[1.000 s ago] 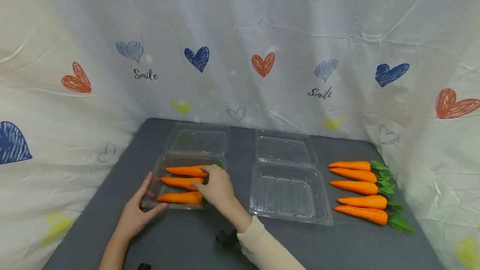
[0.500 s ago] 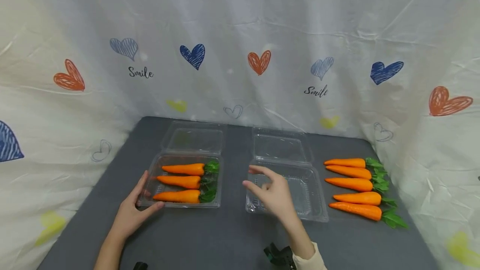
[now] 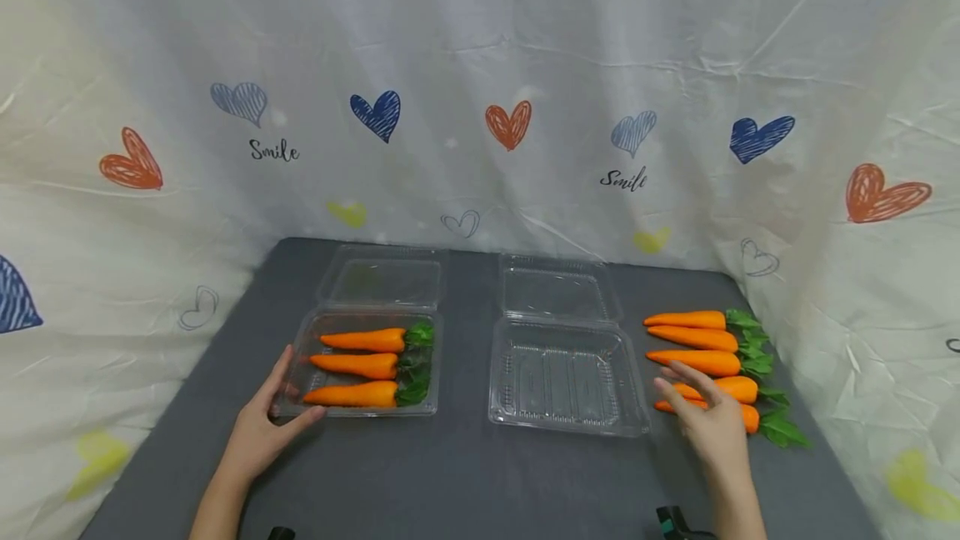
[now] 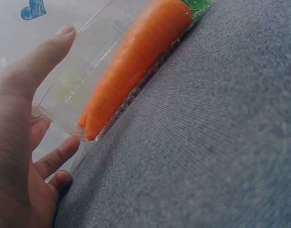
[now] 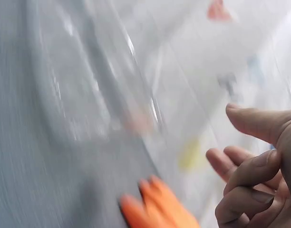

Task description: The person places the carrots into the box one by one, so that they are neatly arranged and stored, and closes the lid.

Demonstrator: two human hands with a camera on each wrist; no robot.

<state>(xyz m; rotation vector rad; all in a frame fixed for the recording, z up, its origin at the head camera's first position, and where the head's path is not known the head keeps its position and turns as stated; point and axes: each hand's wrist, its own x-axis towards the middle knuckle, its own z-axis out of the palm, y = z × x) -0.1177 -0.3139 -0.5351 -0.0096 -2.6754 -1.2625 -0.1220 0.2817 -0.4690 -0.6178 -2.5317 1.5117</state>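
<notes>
My left hand [image 3: 258, 432] rests at the near left corner of a clear plastic clamshell box [image 3: 433, 408], fingers along its left side and thumb at the front. Inside that box lie three carrots [image 3: 352, 394] with green tops pointing right; one carrot [image 4: 131, 71] shows through the wall in the left wrist view. My right hand [image 3: 712, 423] is over the loose carrots at the right, nearest the two front ones, thumb and fingers apart and nothing held. It partly covers those front carrots [image 3: 742, 390]. Whether it touches them I cannot tell; the right wrist view is blurred.
A second clear clamshell box [image 3: 570, 382] stands mid-table with its lid [image 3: 558, 290] folded back, no carrots in it. Several carrots [image 3: 693, 362] lie in a column at the right, leaves outward. A heart-printed curtain [image 3: 450, 40] surrounds the grey table [image 3: 420, 482].
My right hand has let go of a carrot in the left box and moved right, past the second box, to above the loose carrots. The left hand has stayed at its box.
</notes>
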